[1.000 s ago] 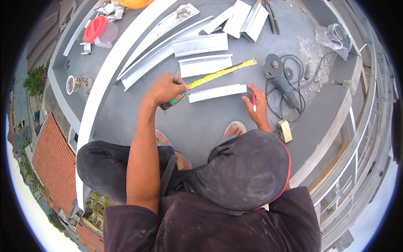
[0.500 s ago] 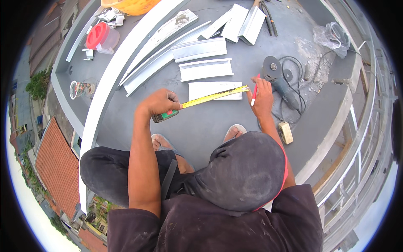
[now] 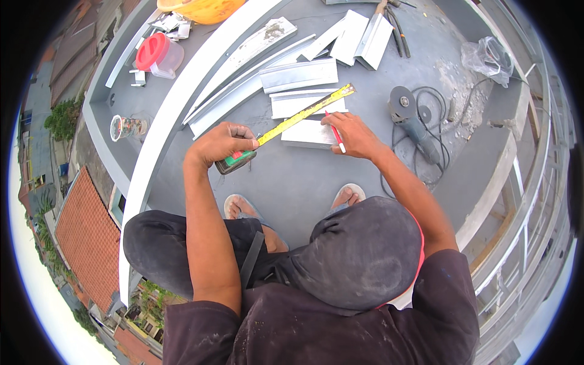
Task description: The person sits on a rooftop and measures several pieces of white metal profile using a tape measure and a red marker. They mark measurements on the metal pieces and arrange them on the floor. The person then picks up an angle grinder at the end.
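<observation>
My left hand (image 3: pixel 228 145) is closed around a green and black tape measure (image 3: pixel 237 162). Its yellow blade (image 3: pixel 304 114) slants out up and to the right, the end free above the short metal channels. In my right hand (image 3: pixel 356 135) is a slim red and white pen (image 3: pixel 336 135). The fingers of that hand are also at the right end of the nearest short silver channel piece (image 3: pixel 304 131), which sits slightly tilted. Just beyond lie another short channel (image 3: pixel 286 104) and a longer one (image 3: pixel 298 75).
An angle grinder (image 3: pixel 417 131) with its cord lies at right, by rubble (image 3: pixel 459 91) and a clear plastic bag (image 3: pixel 488 61). Long channels (image 3: pixel 243 91) lie at far left beside a curved white rail (image 3: pixel 159 121). Beyond it stand a red-lidded tub (image 3: pixel 159 56) and a clear cup (image 3: pixel 125 128).
My right hand has left the tape's end and moved down-left onto the nearest channel piece. The tape blade has swung upward off that piece, and the piece has tilted.
</observation>
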Demonstrator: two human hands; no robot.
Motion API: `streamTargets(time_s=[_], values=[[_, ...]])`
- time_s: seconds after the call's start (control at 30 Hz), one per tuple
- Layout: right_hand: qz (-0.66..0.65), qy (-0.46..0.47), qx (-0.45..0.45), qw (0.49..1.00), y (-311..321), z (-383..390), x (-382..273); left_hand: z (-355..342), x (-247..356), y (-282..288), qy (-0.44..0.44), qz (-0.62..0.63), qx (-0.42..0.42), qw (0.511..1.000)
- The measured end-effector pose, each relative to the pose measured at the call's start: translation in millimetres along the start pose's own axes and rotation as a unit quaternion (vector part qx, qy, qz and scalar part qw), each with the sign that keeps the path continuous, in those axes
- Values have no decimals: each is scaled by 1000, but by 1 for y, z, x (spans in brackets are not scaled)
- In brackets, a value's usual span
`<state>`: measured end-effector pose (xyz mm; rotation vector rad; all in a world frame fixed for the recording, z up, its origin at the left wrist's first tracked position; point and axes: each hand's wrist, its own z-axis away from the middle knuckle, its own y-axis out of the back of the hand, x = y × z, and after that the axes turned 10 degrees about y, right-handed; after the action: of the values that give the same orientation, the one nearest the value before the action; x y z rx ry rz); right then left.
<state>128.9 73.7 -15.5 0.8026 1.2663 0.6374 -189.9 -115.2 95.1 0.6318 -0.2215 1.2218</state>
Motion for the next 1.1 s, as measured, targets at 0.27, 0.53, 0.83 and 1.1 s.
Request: streamTargets(time_s=[0.27,0.53,0.83,1.1], values=[[-139,-64,-20,988,11,17,59,-21,11,-24,23,-35,-67,997],[-158,-72,203,964,13,47,22,-59,19,-31,29,-164,-46,985],[-154,-274,436,843,-11,144,-11,-109,73,-31,24,-319,-30,947],[-179,-289,471,814,-13,172,-16,-130,80,-41,23,-335,-26,942]])
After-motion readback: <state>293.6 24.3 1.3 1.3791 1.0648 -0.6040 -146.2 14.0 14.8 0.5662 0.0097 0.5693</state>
